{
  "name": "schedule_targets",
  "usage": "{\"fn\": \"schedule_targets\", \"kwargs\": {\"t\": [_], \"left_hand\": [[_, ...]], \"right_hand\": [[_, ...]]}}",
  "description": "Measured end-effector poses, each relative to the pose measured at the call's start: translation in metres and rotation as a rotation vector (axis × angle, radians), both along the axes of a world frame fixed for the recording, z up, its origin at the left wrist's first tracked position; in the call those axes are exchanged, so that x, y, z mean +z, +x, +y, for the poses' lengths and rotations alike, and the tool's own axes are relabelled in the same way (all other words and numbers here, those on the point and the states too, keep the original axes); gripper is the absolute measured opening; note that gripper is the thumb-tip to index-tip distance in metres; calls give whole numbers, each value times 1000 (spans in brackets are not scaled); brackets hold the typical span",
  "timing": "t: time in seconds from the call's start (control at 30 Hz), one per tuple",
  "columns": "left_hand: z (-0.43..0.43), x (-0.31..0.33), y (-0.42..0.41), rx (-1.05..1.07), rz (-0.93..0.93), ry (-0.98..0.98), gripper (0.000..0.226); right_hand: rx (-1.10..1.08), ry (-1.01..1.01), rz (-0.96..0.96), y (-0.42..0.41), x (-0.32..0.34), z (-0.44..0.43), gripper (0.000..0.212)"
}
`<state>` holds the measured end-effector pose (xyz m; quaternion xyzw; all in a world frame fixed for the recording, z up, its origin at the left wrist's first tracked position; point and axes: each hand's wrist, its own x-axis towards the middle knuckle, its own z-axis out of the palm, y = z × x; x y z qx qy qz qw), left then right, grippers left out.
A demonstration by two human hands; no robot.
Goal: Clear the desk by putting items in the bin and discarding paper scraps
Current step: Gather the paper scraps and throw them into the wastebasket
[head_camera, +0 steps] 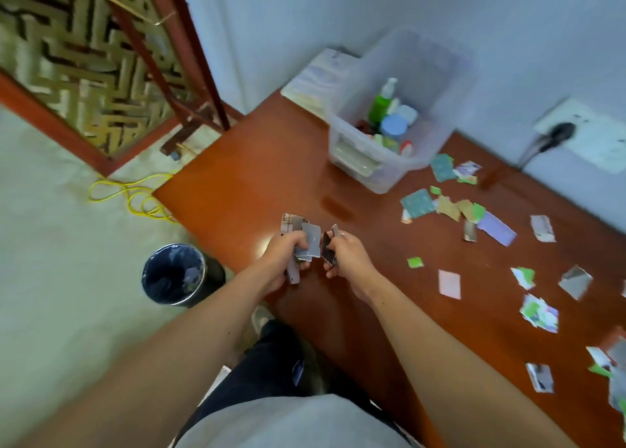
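Two hands: both mine, each closed on paper scraps, over the desk's near edge.
Left hand (288, 254): several scraps (306, 241) bunched; exact count unclear.
Right hand (345, 256): one or two dark pieces (328, 249).
Desk (271, 176): roughly twenty loose scraps (449, 284) scattered right of my hands.
Bin (389, 136): one clear tub, bottles inside.
Wastebasket (176, 275): one, on the floor left of the desk.

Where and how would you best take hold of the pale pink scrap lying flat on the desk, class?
Probably at an edge of the pink scrap, coming from above. It lies flat on the desk, apart from other scraps, so fingers cannot get under it; press a fingertip on top, slide it to lift an edge, then pinch. Both hands already hold scraps.
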<state>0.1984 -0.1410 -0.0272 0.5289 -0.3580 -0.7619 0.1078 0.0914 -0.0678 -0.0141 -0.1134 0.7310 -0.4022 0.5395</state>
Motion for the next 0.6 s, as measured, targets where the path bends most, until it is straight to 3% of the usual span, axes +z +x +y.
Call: {"fn": "schedule_targets", "kwargs": {"t": [0.5, 0.6], "left_hand": [[-110, -37, 201, 565, 0, 92, 11], [-120, -49, 236, 667, -33, 99, 28]], "right_hand": [[493, 69, -72, 184, -35, -182, 25], [562, 97, -94, 218, -49, -205, 26]]}}
